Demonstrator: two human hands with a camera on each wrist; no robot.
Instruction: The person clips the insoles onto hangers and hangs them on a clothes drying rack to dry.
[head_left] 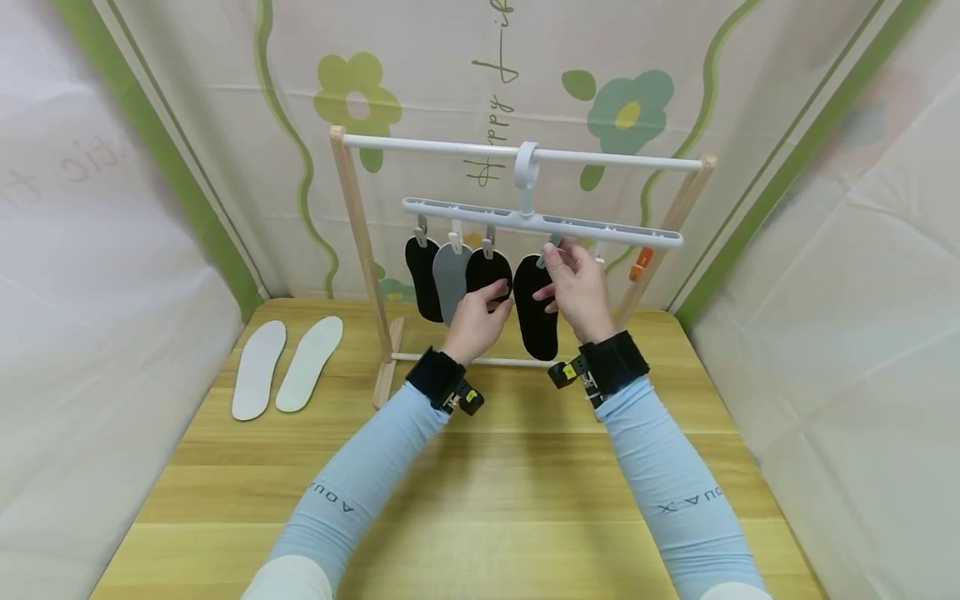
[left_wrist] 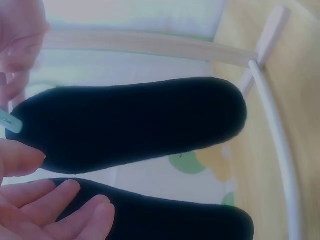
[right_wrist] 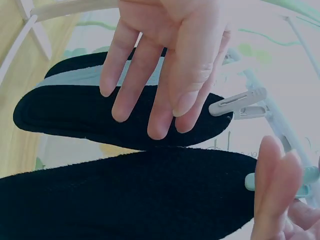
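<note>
Right hand (head_left: 576, 283): fingers pinching the green clip (head_left: 552, 247) above the black insole (head_left: 536, 310).
Left hand (head_left: 476, 321): fingers relaxed and open, touching that insole's edge.
Table (head_left: 480, 483): two white insoles (head_left: 287, 367) at the left.

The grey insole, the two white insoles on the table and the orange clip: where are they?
grey insole (head_left: 450, 283): head view, its middle, hanging between black ones.
white insoles (head_left: 309, 363): head view, middle of the right-hand one, flat on the table.
orange clip (head_left: 640, 263): head view, its body.
</note>
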